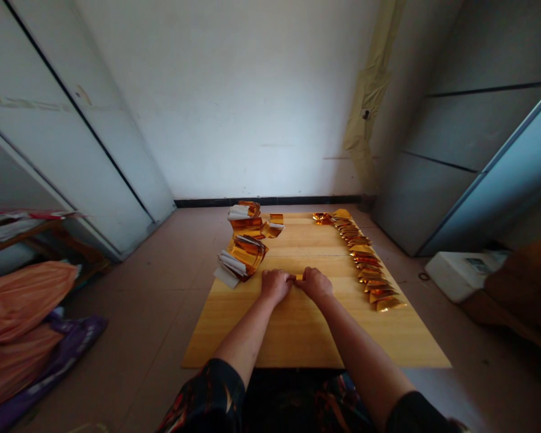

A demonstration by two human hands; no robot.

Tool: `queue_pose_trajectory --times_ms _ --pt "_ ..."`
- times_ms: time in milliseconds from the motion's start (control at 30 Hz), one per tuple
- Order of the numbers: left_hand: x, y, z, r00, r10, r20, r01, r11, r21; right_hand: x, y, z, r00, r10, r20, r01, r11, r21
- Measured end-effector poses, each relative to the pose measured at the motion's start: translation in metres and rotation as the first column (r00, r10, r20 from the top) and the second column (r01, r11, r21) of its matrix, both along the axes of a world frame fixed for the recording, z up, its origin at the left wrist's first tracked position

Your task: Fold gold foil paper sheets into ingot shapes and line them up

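Observation:
Between my two hands is a small piece of gold foil paper [299,277], low over the middle of the wooden board. My left hand [276,285] has its fingers closed on the left end of it. My right hand [314,283] pinches the right end, and the fingers hide most of the paper. Left of my hands lies a stack of gold foil sheets [249,254] with white backs. A row of folded gold foil pieces [365,261] runs along the board's right side, overlapping one another.
The wooden board [270,337] stands low above a tiled floor. More foil sheets [247,227] lie at its far left. A wall [252,120] rises behind it. Orange cloth [27,294] is at the left, a grey cabinet [451,138] and a white box [455,273] at the right.

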State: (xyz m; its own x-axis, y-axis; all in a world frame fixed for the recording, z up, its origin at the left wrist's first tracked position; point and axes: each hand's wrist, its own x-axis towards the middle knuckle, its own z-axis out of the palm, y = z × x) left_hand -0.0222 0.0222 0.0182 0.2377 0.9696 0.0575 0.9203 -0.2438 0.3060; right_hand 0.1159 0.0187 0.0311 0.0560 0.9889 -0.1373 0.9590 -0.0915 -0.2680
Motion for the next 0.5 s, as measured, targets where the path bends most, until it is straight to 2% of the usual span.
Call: queue_pose_trajectory --times_ms 133,500 --pt "-0.001 -0.001 0.002 1.000 -0.002 0.004 0.002 1.000 -0.011 -0.002 0.000 0.001 1.000 -0.025 0.002 0.025 1.000 -0.009" --pt "-0.006 -0.004 0.000 0.999 -0.021 -0.046 0.022 1.000 0.010 0.021 0.012 -0.008 0.981 -0.001 -0.195 0.001 1.000 0.002"
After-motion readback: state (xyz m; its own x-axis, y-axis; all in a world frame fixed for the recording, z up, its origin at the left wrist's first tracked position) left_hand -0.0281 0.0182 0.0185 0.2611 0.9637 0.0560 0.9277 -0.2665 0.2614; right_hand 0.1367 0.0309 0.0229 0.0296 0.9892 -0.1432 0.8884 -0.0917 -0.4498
